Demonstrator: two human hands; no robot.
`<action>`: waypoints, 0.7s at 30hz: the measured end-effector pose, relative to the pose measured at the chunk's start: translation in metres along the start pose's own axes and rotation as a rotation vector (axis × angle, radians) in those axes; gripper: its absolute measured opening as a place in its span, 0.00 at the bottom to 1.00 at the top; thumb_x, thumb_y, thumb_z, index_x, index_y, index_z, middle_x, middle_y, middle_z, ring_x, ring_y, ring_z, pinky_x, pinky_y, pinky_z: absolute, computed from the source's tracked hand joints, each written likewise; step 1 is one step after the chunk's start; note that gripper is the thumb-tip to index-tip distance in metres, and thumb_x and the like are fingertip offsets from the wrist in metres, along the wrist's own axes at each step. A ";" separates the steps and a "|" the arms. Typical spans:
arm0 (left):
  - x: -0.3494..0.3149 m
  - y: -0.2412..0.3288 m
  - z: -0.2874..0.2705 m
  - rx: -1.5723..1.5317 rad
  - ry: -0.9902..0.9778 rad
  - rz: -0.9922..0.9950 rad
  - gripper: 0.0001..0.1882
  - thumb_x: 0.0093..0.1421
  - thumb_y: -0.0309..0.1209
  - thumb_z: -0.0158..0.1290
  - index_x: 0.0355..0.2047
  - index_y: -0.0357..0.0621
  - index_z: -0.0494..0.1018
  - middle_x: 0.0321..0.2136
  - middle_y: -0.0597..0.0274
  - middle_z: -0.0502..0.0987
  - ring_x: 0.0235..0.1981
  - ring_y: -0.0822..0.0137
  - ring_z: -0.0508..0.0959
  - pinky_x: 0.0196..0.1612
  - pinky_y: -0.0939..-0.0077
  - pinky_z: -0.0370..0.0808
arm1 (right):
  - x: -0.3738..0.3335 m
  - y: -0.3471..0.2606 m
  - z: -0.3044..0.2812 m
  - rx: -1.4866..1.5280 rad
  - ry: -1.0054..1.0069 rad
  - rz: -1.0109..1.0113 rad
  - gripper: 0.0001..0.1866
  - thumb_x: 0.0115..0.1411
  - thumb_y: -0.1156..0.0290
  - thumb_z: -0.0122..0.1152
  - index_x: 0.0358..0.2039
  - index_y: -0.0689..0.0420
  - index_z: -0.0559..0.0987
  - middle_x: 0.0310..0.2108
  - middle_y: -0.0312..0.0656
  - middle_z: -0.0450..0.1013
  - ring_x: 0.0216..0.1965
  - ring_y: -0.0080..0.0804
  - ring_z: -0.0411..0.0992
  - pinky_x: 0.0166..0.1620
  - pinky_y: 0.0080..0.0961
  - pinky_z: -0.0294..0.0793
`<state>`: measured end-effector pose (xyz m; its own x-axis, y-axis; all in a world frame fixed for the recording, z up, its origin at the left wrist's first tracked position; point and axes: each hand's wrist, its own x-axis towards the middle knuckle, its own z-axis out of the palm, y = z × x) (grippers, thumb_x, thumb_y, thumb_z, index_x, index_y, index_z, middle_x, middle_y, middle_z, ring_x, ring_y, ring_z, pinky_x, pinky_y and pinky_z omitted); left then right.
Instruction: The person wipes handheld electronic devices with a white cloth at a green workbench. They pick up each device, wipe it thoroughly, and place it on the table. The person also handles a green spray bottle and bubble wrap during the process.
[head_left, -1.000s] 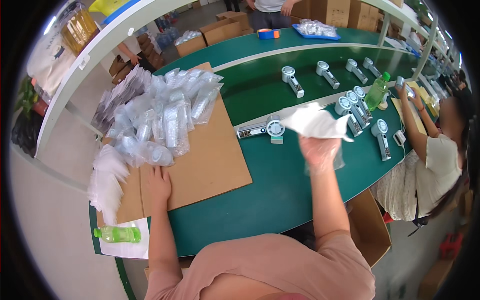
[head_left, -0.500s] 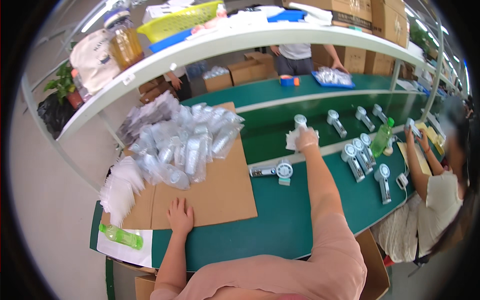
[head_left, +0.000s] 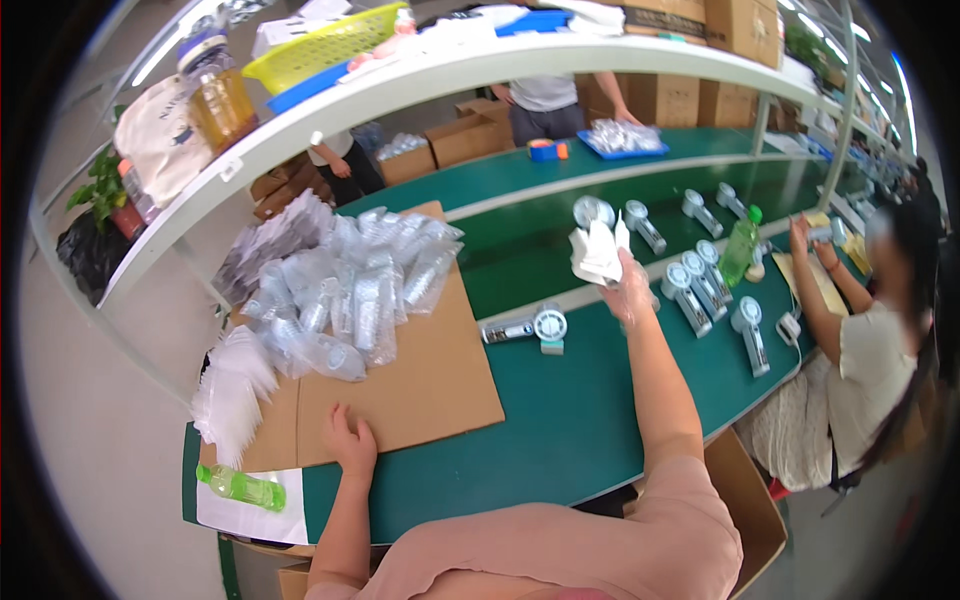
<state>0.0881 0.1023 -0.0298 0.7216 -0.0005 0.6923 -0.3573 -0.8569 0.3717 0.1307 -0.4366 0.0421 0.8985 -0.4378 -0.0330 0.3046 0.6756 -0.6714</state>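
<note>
My right hand (head_left: 632,292) reaches out over the bench, its fingers closed on a crumpled white cloth or tissue (head_left: 597,252). Right behind the cloth shows the round head of a small grey-blue handheld fan (head_left: 594,210); its handle is hidden, and I cannot tell whether the hand grips it too. My left hand (head_left: 352,440) rests on the near edge of a flat cardboard sheet (head_left: 425,385), fingers loosely apart, holding nothing. Between the hands another handheld fan (head_left: 525,328) lies sideways on the green bench top, a small teal block beside its head.
Clear-bagged items (head_left: 350,290) are heaped on the cardboard, beside stacked white sleeves (head_left: 235,385). A green bottle (head_left: 242,487) lies at the left; another bottle (head_left: 740,247) stands at the right among several fans (head_left: 686,298). A co-worker (head_left: 870,320) sits at the right. A shelf (head_left: 430,75) spans overhead.
My right hand has turned and shifted right, and more of the white cloth shows. The fan head behind it has moved slightly right relative to the bench. The view has shifted a little; my left hand stays put.
</note>
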 end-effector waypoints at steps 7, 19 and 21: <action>0.029 0.198 -0.027 -0.708 -0.066 0.362 0.08 0.54 0.18 0.53 0.35 0.34 0.74 0.23 0.54 0.74 0.24 0.57 0.74 0.29 0.70 0.71 | -0.116 0.055 0.071 0.433 -0.211 0.224 0.17 0.67 0.56 0.45 0.50 0.52 0.70 0.43 0.35 0.74 0.43 0.31 0.75 0.39 0.33 0.79; -0.015 0.180 -0.015 -0.768 -0.536 -0.124 0.29 0.55 0.34 0.58 0.53 0.34 0.62 0.43 0.46 0.73 0.44 0.53 0.75 0.47 0.64 0.71 | -0.186 0.161 0.109 0.432 -0.171 0.428 0.20 0.63 0.50 0.50 0.45 0.53 0.72 0.42 0.38 0.72 0.44 0.34 0.72 0.50 0.34 0.73; -0.016 0.165 -0.021 -0.664 -0.493 -0.212 0.27 0.54 0.33 0.60 0.51 0.37 0.65 0.41 0.47 0.75 0.42 0.51 0.76 0.45 0.61 0.73 | -0.171 0.153 0.105 0.399 -0.214 0.187 0.18 0.63 0.52 0.51 0.45 0.52 0.71 0.44 0.37 0.71 0.46 0.32 0.71 0.54 0.33 0.71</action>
<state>0.0057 -0.0282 0.0334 0.9332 -0.2301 0.2760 -0.3478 -0.3845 0.8551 0.0573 -0.1957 0.0230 0.9814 -0.1841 0.0551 0.1919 0.9238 -0.3313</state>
